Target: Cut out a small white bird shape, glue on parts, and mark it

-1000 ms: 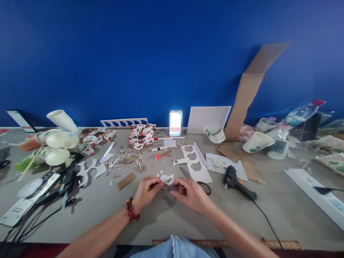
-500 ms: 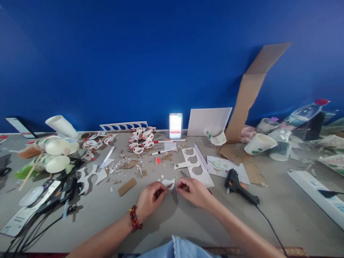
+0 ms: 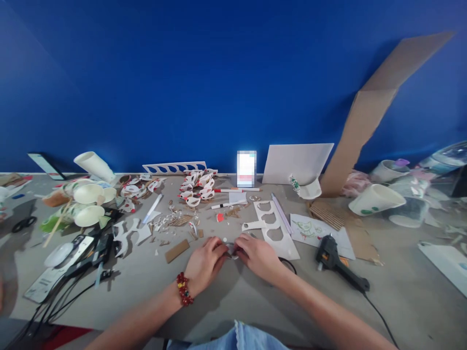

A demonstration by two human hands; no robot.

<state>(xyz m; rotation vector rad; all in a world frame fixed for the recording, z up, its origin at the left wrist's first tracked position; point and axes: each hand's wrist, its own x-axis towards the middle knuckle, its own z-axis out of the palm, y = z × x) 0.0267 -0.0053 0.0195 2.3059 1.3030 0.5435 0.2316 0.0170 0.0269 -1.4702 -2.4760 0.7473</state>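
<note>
My left hand (image 3: 205,262), with a beaded bracelet at the wrist, has its fingertips pinched on a small white bird-shaped cutout (image 3: 233,256) low over the table. From the other side my right hand (image 3: 258,256) closes its fingers on the same cutout, covering most of it. Beside my right hand lies a white sheet with cut-out holes (image 3: 288,245), and scissors partly show under that wrist. Ahead, several white bird cutouts with red marks (image 3: 191,199) are heaped near a red-and-white pen (image 3: 233,190).
A black glue gun (image 3: 337,265) with its cord lies at right, by a drawing (image 3: 304,228). Paper cups (image 3: 87,193), cables and a white power strip stand left. A lit phone (image 3: 246,167) leans on the blue wall. Cardboard (image 3: 177,251) and scraps lie ahead.
My right hand has moved left to meet my left hand, and both now touch the white cutout, which was mostly in sight between them before. The camera view has turned slightly left.
</note>
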